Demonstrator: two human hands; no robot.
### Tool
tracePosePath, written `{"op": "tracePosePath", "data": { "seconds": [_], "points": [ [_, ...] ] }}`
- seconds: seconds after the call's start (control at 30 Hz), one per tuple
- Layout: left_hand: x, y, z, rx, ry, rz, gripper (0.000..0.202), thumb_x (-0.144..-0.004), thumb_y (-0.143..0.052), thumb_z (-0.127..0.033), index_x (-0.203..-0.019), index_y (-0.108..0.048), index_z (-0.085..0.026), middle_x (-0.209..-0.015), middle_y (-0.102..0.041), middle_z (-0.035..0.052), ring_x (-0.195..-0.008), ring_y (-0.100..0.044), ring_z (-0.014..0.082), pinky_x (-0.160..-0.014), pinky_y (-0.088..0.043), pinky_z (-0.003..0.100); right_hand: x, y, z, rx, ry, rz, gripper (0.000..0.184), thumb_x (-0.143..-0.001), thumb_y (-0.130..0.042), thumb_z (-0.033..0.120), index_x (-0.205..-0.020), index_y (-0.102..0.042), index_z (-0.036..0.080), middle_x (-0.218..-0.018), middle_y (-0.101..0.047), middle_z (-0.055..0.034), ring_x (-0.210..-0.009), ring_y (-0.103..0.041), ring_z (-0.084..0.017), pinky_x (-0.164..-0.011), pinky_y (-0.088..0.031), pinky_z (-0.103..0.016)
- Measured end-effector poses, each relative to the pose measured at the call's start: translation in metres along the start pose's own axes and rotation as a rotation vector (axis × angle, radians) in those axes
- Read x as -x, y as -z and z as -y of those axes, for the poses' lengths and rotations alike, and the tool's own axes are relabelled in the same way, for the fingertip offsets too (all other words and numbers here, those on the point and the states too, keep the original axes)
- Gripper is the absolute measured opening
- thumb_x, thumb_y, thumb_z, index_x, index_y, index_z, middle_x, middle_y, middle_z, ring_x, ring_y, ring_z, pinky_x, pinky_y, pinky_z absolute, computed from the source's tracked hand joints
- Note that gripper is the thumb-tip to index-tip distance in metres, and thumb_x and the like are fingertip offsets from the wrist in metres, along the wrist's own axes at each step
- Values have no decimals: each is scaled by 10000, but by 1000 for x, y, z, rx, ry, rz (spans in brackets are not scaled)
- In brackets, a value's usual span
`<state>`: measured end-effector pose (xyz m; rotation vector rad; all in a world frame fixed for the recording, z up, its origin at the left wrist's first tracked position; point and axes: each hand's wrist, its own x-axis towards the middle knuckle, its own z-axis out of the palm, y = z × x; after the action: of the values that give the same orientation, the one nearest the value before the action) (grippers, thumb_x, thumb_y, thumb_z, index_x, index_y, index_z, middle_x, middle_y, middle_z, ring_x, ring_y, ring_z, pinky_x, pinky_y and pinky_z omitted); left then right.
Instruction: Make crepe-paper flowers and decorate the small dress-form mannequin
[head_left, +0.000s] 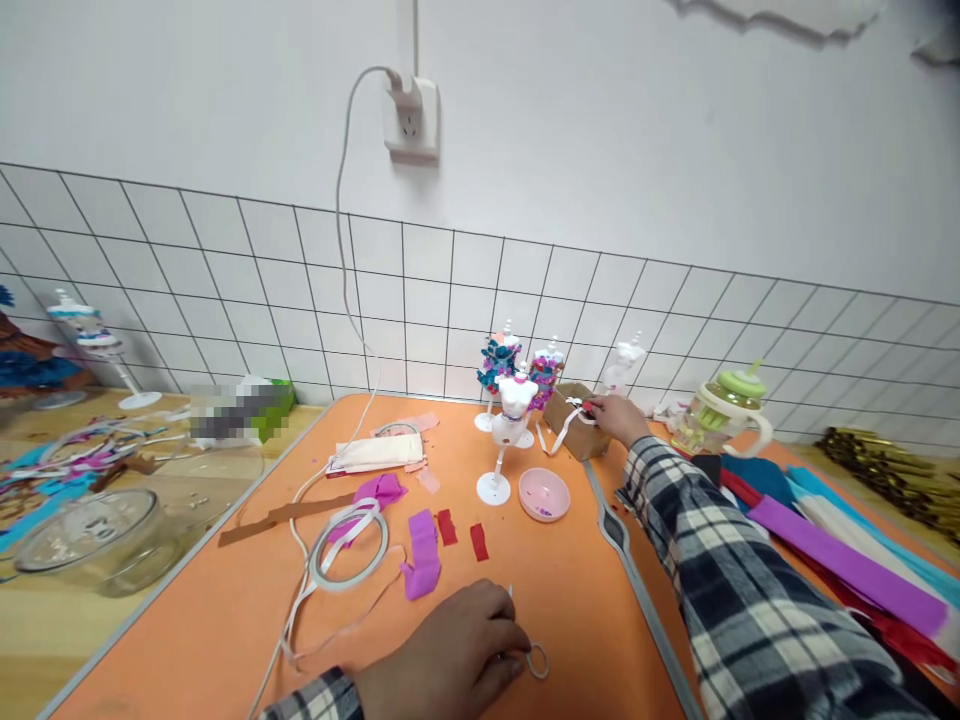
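Right hand: reaching into the open cardboard box [592,448]. On the right hand [618,416] the fingers are drawn together at the box's top, a small red piece [588,405] at their tips; too small to tell if it is pinched or only touched.
White ribbon: the white ribbon [561,432] hangs over the box's near side, just beside the fingers. Likeliest snag; a quick lift could drag it out or tip the box.
Left hand: low on the orange table [570,590]. The left hand [463,648] has its fingers curled over a ring-handled tool [538,661], probably small scissors; only a ring and a pale tip show. Firm clasp or loose rest, cannot tell. If that tip is a blade, a careless shift could nick paper or skin.
Dress-form stand: the white dress-form stand [514,412] is upright, slim-stemmed, between the hands. A sleeve swinging back low could topple it.
Pink dish: the pink dish [541,480], shallow, tiny bits inside, near the stand's foot. One knock would scatter them.
Crepe scraps: the purple crepe strip [424,560] and red scraps [479,541] lie loose beyond the left hand; a brushing sleeve could shift them.
Tape roll: the tape roll [318,560] lies flat by the white cable [298,500]; its trailing end could tangle there.
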<state>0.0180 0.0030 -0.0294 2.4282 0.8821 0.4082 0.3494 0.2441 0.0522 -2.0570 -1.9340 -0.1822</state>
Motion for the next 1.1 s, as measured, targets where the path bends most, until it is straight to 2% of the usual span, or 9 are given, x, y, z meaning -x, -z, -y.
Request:
{"op": "tracePosePath", "data": {
  "seconds": [0.1, 0.23, 0.5, 0.6, 0.7, 0.77, 0.83, 0.9, 1.1],
  "points": [
    [0, -1, 1, 5, 1, -9, 177, -923, -593, -246, -1064, -686, -295, -1011, -646, 35, -913, -594, 194, -797, -473, 305, 0, -3, -9, -26, -97, -54, 382, -873, -527, 278, -1207, -711, 262, -1151, -714, -91, -1053, -622, -249, -840, -457, -318],
    [-1, -2, 1, -4, -16, -16, 168, -925, -585, -245, -1048, -693, -282, -997, -651, 42, -904, -596, 197, -794, -474, 313, 0, 3, -19, -86, -146, -43, 345, -853, -521, 240, -1105, -757, 227, -1084, -744, -82, -1002, -654, -239, -826, -472, -304],
    [-3, -2, 1, -27, -44, -33, 184, -886, -619, -215, -1042, -698, -272, -977, -662, 49, -888, -607, 206, -784, -482, 330, 18, 13, -18, -249, 25, 70, 438, -901, -511, 265, -1314, -634, 186, -1207, -710, -103, -1086, -657, -242, -901, -498, -331],
    [-3, -1, 1, -42, -43, -33, 181, -884, -622, -218, -1042, -697, -265, -995, -657, 55, -904, -605, 208, -795, -488, 328, 35, 26, -8, -306, 98, 23, 484, -942, -478, 291, -1412, -526, 185, -1375, -606, -113, -1237, -577, -233, -997, -461, -349],
    [-3, -1, 0, -48, -41, -23, 197, -884, -619, -211, -1059, -694, -261, -1036, -662, 55, -937, -607, 214, -813, -498, 328, 65, 40, 8, -330, 157, -58, 492, -956, -469, 322, -1421, -505, 166, -1446, -530, -140, -1339, -473, -273, -1100, -364, -429],
    [-2, 0, -1, -46, -46, -14, 215, -884, -617, -204, -1074, -694, -266, -1053, -669, 53, -955, -610, 219, -827, -505, 331, 96, 46, 24, -342, 231, -40, 441, -937, -509, 317, -1344, -580, 162, -1341, -614, -135, -1256, -539, -269, -1078, -386, -414],
    [-1, 1, -3, -49, -53, -10, 249, -880, -620, -196, -1105, -691, -276, -1075, -671, 52, -980, -608, 226, -858, -506, 342, 132, 46, 43, -363, 350, 24, 332, -923, -547, 320, -1212, -670, 214, -1234, -675, -85, -1169, -586, -234, -1032, -426, -361],
    [0, 2, -5, -60, -56, -3, 307, -875, -625, -191, -1163, -675, -286, -1125, -664, 56, -1023, -601, 240, -895, -502, 363, 167, 41, 63, -408, 504, 119, 261, -933, -540, 297, -1111, -711, 214, -1150, -695, -86, -1088, -603, -225, -981, -445, -357],
    [0, 1, -7, -29, -93, 8, 468, -849, -631, -170, -1297, -591, -298, -1234, -655, 69, -1122, -581, 267, -980, -481, 408, 235, 19, 99, -324, 523, 346, 229, -923, -540, 253, -1039, -736, 235, -956, -702, -63, -985, -609, -219, -866, -445, -325]
  ]
}}
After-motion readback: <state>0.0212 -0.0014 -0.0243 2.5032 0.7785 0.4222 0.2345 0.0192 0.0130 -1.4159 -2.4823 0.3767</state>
